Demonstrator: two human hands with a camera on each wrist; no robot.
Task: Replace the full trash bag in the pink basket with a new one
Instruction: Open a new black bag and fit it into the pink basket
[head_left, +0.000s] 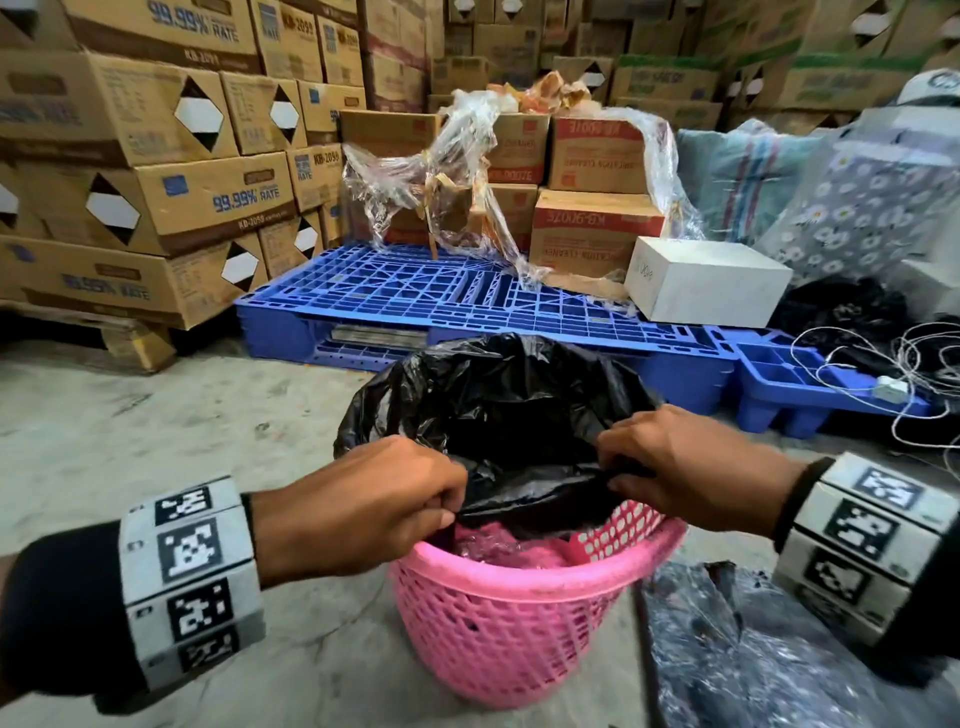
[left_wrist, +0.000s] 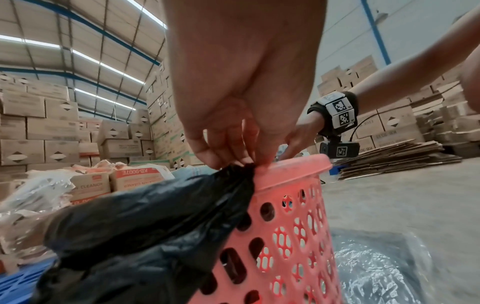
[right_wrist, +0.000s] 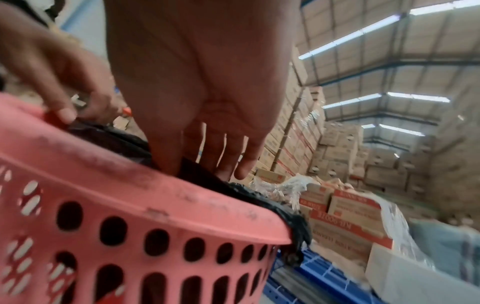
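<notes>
The pink basket (head_left: 509, 623) is perforated matt plastic with a scuffed rim, the black trash bag (head_left: 514, 415) thin, crinkled, glossy film, the floor (head_left: 156, 415) rough grey concrete, the blue pallet (head_left: 415, 296) moulded plastic, the boxes (head_left: 182, 202) brown cardboard.

I see a pink basket (head_left: 498, 623) pierced with a pattern of holes, a glossy black bag (head_left: 509, 415) draped over its rim, a blue gridded pallet (head_left: 441, 291) at twelve o'clock, and black-and-white checkered wristbands (head_left: 189, 582) at eight and four o'clock.
</notes>
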